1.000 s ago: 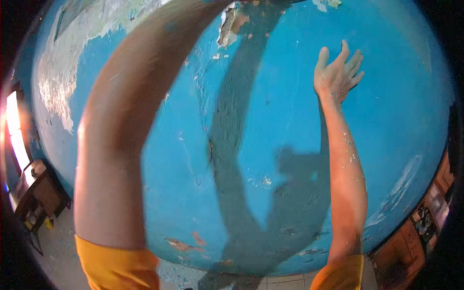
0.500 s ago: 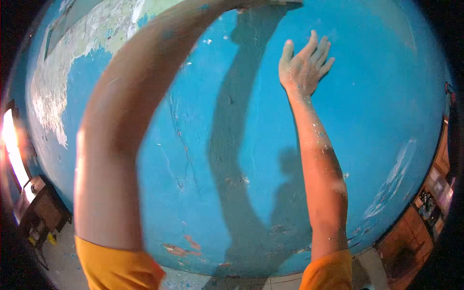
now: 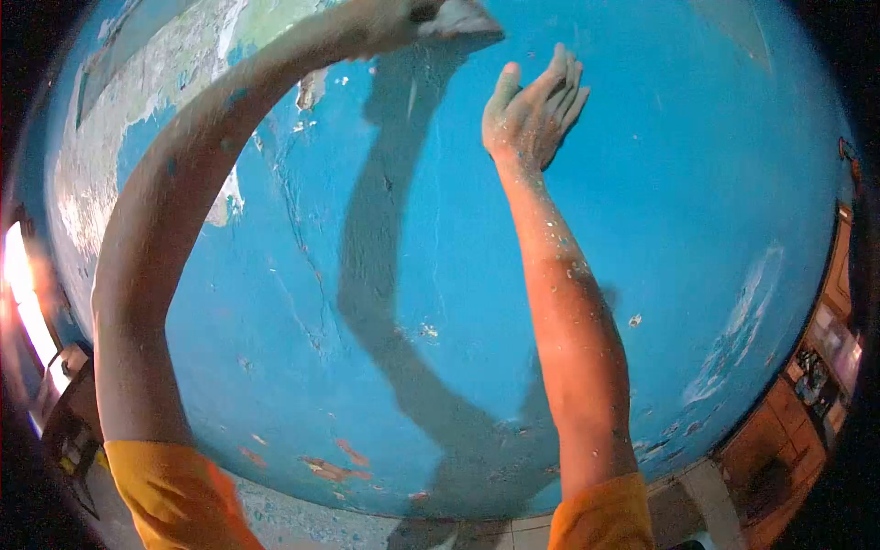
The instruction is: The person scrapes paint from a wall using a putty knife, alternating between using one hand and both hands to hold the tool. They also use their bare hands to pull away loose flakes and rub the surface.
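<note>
A flat grey scraper blade [image 3: 463, 18] is grasped firmly in the grip of the left hand [image 3: 390, 23], which is raised to the top of the view. The blade is laid against the blue painted wall [image 3: 697, 183], just above and to the left of the right hand [image 3: 530, 110]. The right hand's grip is released, its paint-flecked fingers [image 3: 561, 78] extended together close to the wall and grasping nothing, though contact cannot be told; pale patches of peeled paint [image 3: 101, 183] are seen at the wall's upper left.
</note>
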The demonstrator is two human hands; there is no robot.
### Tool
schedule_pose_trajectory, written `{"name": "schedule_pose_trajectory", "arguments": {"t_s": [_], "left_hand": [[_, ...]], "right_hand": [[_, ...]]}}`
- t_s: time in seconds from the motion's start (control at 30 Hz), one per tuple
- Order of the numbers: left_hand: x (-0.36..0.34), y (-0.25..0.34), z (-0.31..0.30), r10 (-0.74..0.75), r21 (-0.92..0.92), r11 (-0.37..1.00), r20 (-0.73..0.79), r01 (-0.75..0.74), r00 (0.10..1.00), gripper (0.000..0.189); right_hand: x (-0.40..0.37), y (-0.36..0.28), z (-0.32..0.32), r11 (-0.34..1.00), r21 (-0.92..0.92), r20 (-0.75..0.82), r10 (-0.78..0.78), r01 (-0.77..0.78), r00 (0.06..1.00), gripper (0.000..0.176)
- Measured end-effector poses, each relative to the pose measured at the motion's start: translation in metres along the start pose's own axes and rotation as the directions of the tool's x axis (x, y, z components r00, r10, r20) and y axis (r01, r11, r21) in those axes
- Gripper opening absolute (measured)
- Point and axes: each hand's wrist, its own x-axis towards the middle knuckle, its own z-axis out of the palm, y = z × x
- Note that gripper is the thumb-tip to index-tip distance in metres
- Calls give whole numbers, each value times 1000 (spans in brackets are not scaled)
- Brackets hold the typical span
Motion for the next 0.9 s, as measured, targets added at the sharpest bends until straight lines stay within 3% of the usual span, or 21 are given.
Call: {"name": "schedule_pose_trajectory", "arguments": {"t_s": [0.03, 0.1, 0.13, 0.17, 0.23, 0.27, 0.33, 0.37, 0.47, 0.53, 0.57, 0.63, 0.7, 0.77, 0.8, 0.87, 0.9], "left_hand": [[2, -1, 5, 1, -4, 1000, -5, -1, 1000, 68], [22, -16, 22, 184, 54, 983, -234, -176, 955, 64], [50, -34, 31, 325, 115, 946, -341, -304, 882, 61], [49, -21, 22, 321, 122, 947, -342, -297, 883, 61], [50, 3, 4, 77, 0, 997, -145, -78, 986, 60], [53, -8, 13, 76, -1, 997, -133, -77, 988, 60], [67, -28, 35, 363, 95, 932, -234, -350, 902, 57], [49, -9, 44, 275, 217, 949, -211, -229, 938, 50], [39, 9, 34, 245, 113, 968, -218, -225, 944, 42], [57, 30, 24, 65, -70, 994, -273, -87, 960, 63], [66, 41, 19, 69, -71, 993, -283, -93, 957, 63], [73, 61, 14, -84, -325, 945, -368, -43, 926, 63], [82, 42, 26, -43, -229, 972, -372, -46, 927, 61], [62, 24, 36, 304, -4, 940, -440, -340, 845, 42], [62, 24, 40, 308, -11, 938, -438, -348, 844, 42], [72, 24, 36, 154, 17, 988, -270, -155, 951, 45], [86, 30, 32, 153, 17, 988, -274, -154, 949, 45]], "right_hand": [[0, 0, -2, 1000, -3, -1, -6, 6, 1000, 62], [0, -2, -1, 999, -40, -2, -2, 2, 1000, 63], [-3, -5, -1, 1000, -30, 1, 0, 0, 1000, 63], [-3, -6, -1, 999, -34, 8, 4, -4, 1000, 64], [1, -3, -2, 999, -47, 7, 17, -17, 1000, 65], [-1, -3, -2, 1000, -20, -13, 20, -20, 1000, 65], [2, -2, -2, 1000, -3, -35, 16, -16, 999, 66], [2, 0, -4, 999, 51, -44, 21, -19, 999, 66], [1, 3, -20, 988, 148, 31, 36, -41, 999, 65], [3, 9, -35, 983, 174, 119, 41, -61, 992, 65], [8, 13, -41, 967, 227, 176, 78, -118, 981, 65], [8, 23, -52, 942, 277, 245, 121, -189, 962, 65], [13, 34, -62, 940, 277, 379, 84, -200, 922, 67], [18, 39, -77, 942, 241, 413, 117, -232, 903, 67], [19, 41, -84, 942, 208, 448, 147, -263, 882, 68], [15, 51, -86, 955, 187, 430, 130, -229, 893, 69], [12, 54, -85, 963, 172, 420, 119, -208, 900, 70]]}}
